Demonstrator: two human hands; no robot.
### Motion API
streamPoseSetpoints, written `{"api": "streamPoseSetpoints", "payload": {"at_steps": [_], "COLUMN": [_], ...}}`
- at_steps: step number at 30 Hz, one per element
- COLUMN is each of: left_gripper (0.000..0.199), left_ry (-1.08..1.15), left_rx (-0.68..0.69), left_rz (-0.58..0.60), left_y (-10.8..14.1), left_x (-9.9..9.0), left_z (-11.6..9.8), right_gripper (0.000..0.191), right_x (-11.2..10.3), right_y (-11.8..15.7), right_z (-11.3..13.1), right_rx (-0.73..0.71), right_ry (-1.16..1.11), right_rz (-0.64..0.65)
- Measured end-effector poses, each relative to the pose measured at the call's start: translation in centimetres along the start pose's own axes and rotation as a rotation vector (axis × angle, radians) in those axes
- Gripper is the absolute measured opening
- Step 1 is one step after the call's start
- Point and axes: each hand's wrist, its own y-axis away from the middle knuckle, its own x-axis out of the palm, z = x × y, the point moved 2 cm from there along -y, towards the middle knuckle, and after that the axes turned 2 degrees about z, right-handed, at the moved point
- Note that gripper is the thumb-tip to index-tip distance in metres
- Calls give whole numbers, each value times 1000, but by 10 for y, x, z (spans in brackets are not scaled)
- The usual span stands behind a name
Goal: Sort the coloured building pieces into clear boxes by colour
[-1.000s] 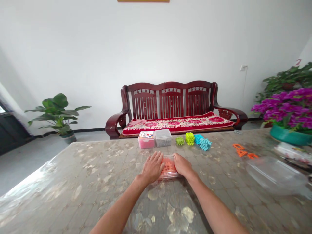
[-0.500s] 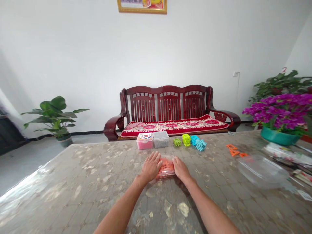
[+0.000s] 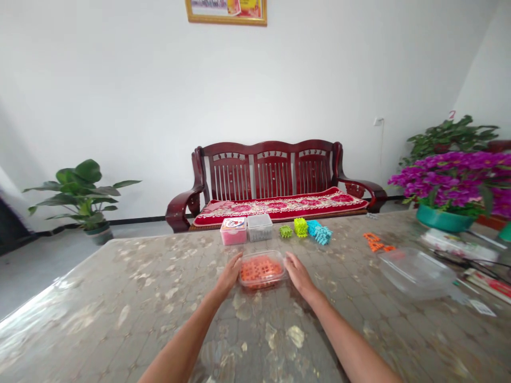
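Note:
A clear plastic box full of orange interlocking pieces sits on the table in front of me, its lid seemingly on. Along its left side is my left hand, fingers stretched forward beside the wall. My right hand flanks the right side in the same way, fingers extended. Both hands are at or very close to the box walls; whether they touch is hard to tell. Neither hand is wrapped round anything.
Behind stand a pink-filled box, a grey-filled box, and green, yellow-green and blue block shapes. To the right are orange pieces, a clear container and a flower pot.
My left hand has come off the top of the box to its left side. My right hand has shifted slightly outward, leaving more of the box visible. The view has turned slightly right.

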Motion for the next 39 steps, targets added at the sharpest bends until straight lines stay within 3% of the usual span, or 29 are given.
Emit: {"api": "streamPoseSetpoints", "payload": {"at_steps": [3,6,9,12,14,17,22,25,27,31,39], "left_gripper": [48,52,57,58,53,46,44,37,35,32,29], "left_ry": [142,276,412,545,594,565,345,51,-30,-28,-24], "left_rx": [-71,-143,-177,-159,-141,-131,-114,69,144,252,293], "left_rz": [19,79,147,234,287,313,214,113,76,73,110], "left_y": [4,7,12,20,26,31,30,31,34,40,40], "left_x": [2,17,40,66,80,91,80,69,66,67,67], "left_z": [-3,-11,-26,-44,-54,-58,-39,-28,-23,-24,-27], "right_gripper": [43,42,41,47,53,46,44,46,46,45,51], "right_x": [-5,-15,-22,-19,-17,-22,-50,-70,-82,-104,-139], "right_y": [4,13,31,52,59,60,51,46,42,34,14], "right_z": [2,14,35,50,51,44,24,7,-6,-29,-65], "right_rx": [-7,-32,-247,-465,-504,-499,-465,-446,-414,-322,-237], "right_ry": [33,106,285,416,458,513,563,574,588,644,710], "right_rz": [-29,-111,-167,-113,-75,-31,-10,-27,-50,-108,-186]}}
